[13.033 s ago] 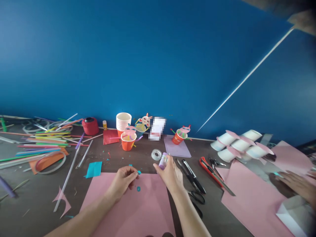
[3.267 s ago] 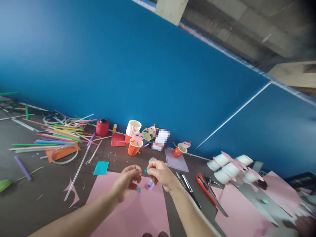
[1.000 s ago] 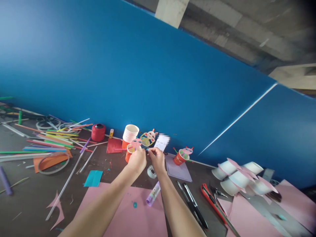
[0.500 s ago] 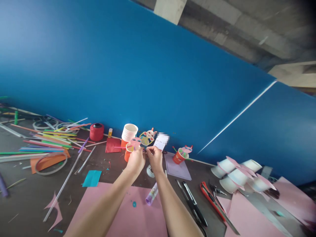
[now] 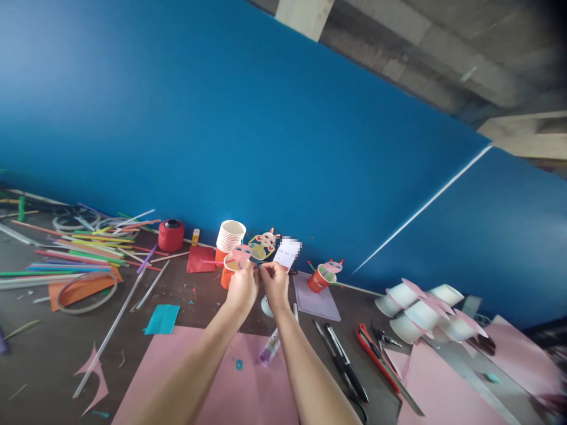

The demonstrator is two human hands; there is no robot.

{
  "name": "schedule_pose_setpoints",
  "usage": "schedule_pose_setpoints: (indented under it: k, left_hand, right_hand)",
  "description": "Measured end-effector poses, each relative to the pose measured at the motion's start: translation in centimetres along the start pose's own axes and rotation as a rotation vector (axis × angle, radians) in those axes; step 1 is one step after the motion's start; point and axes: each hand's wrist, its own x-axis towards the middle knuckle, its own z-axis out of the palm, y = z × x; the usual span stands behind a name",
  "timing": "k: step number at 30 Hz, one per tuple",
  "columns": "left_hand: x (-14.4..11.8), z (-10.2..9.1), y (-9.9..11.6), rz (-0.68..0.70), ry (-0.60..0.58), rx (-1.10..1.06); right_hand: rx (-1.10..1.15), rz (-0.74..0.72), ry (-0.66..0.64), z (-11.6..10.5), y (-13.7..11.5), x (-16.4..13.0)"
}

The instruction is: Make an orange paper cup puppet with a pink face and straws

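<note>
Two hands meet at an orange cup (image 5: 227, 276) topped with a pink paper face (image 5: 241, 254), near the blue wall. Left hand (image 5: 243, 289) and right hand (image 5: 274, 285) both have fingertips pinched together at the face's edge; what they pinch is too small to tell. White cup stack (image 5: 230, 235) stands just behind. Tape roll (image 5: 266, 307) and glue stick (image 5: 270, 347) lie below the right hand, pink sheet (image 5: 212, 389) under both forearms. Straws (image 5: 80, 254) lie well left.
</note>
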Motion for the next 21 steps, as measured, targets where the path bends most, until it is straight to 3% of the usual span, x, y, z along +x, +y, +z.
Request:
schedule_pose_setpoints:
  k: [21]
  left_hand:
    - [-0.54,0.36,-0.28,0.020,0.000,0.038]
  right_hand:
    - [0.015,0.003,-0.123,-0.48,0.19,0.33]
